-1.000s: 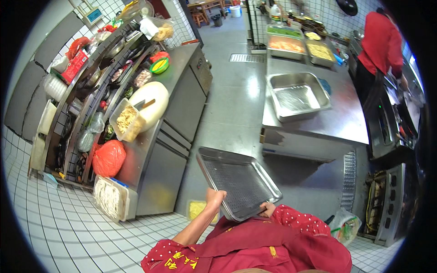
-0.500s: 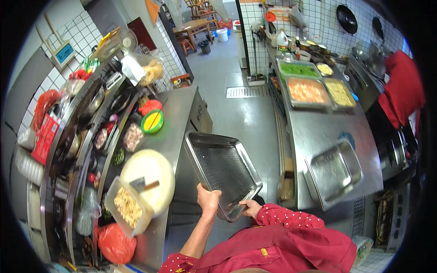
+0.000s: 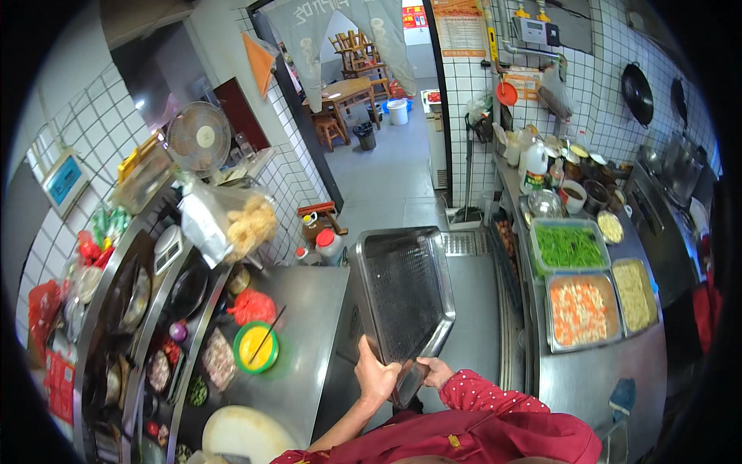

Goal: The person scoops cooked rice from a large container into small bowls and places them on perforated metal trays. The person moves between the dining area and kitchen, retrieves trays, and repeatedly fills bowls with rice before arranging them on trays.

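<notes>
A deep rectangular metal tray (image 3: 406, 290) with a perforated-looking bottom is held up in front of me, over the gap between the two counters. It is steeply tilted, its inside facing me, and no food shows in it. My left hand (image 3: 377, 379) grips the lower left rim, thumb pointing up along the edge. At the lower right corner my right hand (image 3: 437, 373) is closed on the rim; the tray's corner hides part of its fingers. Left of the tray, a green bowl (image 3: 270, 359) with yellow liquid and a stick stands on the steel counter (image 3: 305, 309).
A round white chopping block (image 3: 243, 433) lies at the near left. Shelves at the left hold raw meat (image 3: 220, 361) and vegetables. On the right counter (image 3: 599, 379) stand containers of green vegetables (image 3: 570, 246), orange-white pieces (image 3: 580, 309) and pale food (image 3: 635, 294). A doorway opens ahead.
My view has tilted up, showing more of the doorway. The tray stands more upright and farther right in the picture, still in both hands. The person in red has mostly left the right edge.
</notes>
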The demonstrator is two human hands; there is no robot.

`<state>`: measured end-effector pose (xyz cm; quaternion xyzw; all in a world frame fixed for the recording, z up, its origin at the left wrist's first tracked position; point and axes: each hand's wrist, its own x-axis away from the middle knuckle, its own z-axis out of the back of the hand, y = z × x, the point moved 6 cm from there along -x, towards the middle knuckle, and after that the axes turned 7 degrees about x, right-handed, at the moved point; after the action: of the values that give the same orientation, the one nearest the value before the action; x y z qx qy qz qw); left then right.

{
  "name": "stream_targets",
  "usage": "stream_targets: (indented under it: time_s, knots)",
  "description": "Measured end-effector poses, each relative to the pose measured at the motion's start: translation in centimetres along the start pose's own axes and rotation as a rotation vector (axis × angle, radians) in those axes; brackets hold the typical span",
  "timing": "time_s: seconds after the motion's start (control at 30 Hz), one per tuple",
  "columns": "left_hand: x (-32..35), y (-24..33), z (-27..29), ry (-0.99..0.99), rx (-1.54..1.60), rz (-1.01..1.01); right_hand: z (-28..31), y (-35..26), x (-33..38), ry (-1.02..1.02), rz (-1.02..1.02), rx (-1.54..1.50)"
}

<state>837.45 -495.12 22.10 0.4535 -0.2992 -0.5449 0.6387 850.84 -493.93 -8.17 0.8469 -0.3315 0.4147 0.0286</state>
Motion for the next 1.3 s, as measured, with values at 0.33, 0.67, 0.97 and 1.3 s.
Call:
stream_targets:
  time_s: [0.33,0.67,0.97,1.3]
  knots:
    - [-31.3,2.0,-13.3,-0.280,0.021,-0.125,-8.2,-30.2,-13.0,-0.026,0.129,-0.063]
    - [-61.3,4.3,-29.0,-0.291,-0.039,-0.180,-13.1,-56.6,-32.1,-0.370,0.403,0.657]
    - [-88.1,-2.4,-30.9,0.017,-0.034,0.063,-22.7,-76.1,-45.1,-0.178,0.135,0.729]
    - [-123.4,-9.5,-33.1,0.158,0.198,0.285,-37.1,-101.3,-66.2,0.055,-0.101,-0.017]
